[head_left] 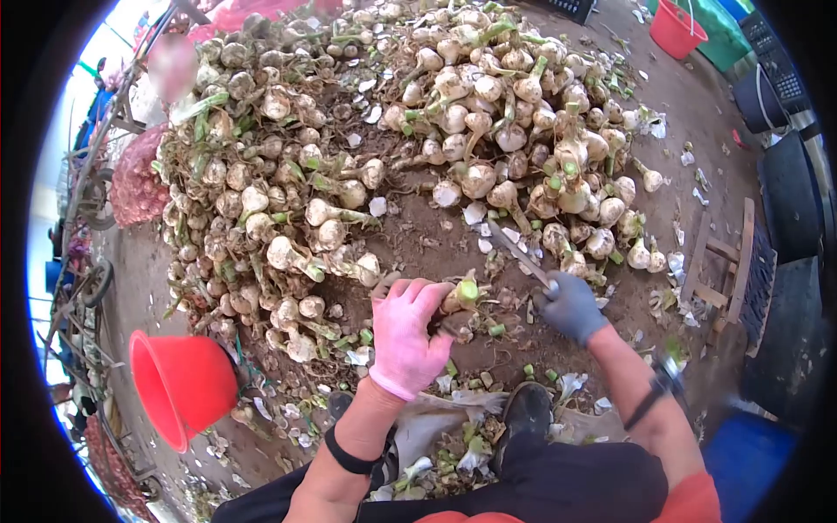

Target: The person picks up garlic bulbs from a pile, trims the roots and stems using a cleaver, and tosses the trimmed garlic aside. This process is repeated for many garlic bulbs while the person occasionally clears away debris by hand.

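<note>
Between two heaps [253, 222], my left hand [408, 338] is clamped on a garlic [466, 294], my right hand [571, 309] around a knife [520, 251].
Should the garlic roll, I judge the knife could slip toward my left hand. Ahead, barer soil [414, 235] gives room, heap edges close either side; the bucket [196, 383] stands left, apart.

Left of the fingers [420, 294] and a little nearer sat a red bucket [202, 379], its mouth turned leftward. Farther left lay a pink mesh sack [139, 179] and a wheel [98, 286]. Well right of the fingers rested a wooden frame [743, 261] with a dark panel. Far ahead, rightward, stood others — a second red bucket [674, 35], a dark bucket [755, 103], a black crate [774, 61].
</note>
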{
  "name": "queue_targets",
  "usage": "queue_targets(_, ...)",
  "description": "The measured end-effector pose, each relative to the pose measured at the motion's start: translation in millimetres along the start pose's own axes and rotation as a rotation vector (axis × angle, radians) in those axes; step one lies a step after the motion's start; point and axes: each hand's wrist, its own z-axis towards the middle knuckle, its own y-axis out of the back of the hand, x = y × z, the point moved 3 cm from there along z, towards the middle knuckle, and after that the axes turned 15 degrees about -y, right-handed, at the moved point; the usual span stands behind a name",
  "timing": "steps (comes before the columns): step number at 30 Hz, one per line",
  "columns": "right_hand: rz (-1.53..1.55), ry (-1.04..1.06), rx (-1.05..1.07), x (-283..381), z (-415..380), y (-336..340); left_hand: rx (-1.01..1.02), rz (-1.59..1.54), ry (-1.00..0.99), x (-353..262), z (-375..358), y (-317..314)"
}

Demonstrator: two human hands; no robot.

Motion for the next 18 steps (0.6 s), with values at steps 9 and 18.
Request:
queue_targets(9, 0.252, 0.0, 0.13, 28.1, -24.8, -5.4, -0.451, -1.111, 0.747, 28.7, -9.7, -8.7)
queue_targets(18, -0.056, 0.266, 0.108, 76.6, -44.7, 10.0, -0.034, -1.102, 0.521, 16.6, -12.6, -33.8)
